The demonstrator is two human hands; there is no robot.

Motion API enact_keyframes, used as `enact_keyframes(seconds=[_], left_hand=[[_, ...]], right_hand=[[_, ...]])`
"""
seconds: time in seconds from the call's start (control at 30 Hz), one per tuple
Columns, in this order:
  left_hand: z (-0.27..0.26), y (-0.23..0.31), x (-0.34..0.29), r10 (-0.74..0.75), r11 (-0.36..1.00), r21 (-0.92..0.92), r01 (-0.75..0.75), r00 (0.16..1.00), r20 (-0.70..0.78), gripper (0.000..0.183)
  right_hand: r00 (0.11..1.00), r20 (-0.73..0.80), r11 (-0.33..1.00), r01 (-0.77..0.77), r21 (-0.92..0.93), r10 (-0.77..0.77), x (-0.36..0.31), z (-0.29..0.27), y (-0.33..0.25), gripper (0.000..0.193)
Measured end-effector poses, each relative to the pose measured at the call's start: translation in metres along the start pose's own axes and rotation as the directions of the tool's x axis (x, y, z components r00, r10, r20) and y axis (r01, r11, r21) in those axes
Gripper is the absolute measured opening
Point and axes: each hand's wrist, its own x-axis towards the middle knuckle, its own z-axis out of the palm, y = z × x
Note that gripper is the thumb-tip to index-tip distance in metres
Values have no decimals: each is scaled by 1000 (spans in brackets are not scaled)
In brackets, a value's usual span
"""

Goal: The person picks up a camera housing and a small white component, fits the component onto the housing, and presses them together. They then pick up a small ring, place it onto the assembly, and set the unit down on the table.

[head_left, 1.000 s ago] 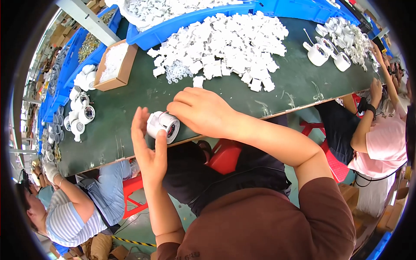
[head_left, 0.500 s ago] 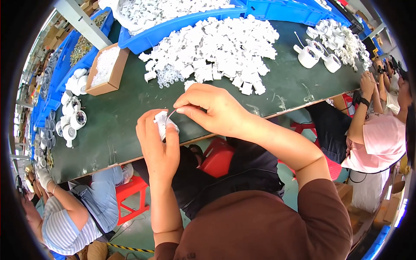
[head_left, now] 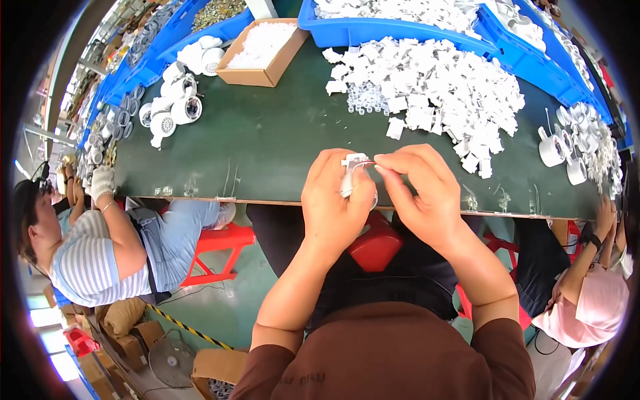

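My left hand [head_left: 335, 208] is closed around a small white plastic part [head_left: 351, 165] above the table's near edge. Thin reddish and dark wire [head_left: 367, 162] comes from the top of that part. The wire's other end is pinched between thumb and forefinger of my right hand [head_left: 425, 189], just to the right. My left fingers and thumb hide much of the part, so its full shape cannot be made out.
White plastic pieces [head_left: 433, 87] lie heaped ahead on the green table [head_left: 247, 133], with small clear pieces [head_left: 367, 99] alongside. Behind stands a blue bin [head_left: 400, 30]. A cardboard box [head_left: 257, 75] and white round housings [head_left: 175, 107] are at left. Co-workers sit at both sides.
The view has swung left, so the table and heap appear farther right. My right hand has come lower and now lies beside the left, both still holding the part and wire.
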Motion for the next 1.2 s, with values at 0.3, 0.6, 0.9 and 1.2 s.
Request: enact_keyframes(seconds=[0.3,0.6,0.9,1.2], left_hand=[[-1,1,0,59,998,-35,-56,995,87,11],[0,1,-2,185,979,72,-191,979,85,11],[4,3,-1,102,994,27,-104,992,70,9],[-5,5,-7,-312,752,-538,380,925,218,21]], right_hand=[[981,10,970,-192,150,193,-4,6,-2,16],[940,273,942,-265,204,205,-3,-28,17,16],[883,468,891,237,-388,-31,30,-24,59,38],[902,378,816,-373,441,208,20,-14,34,35]])
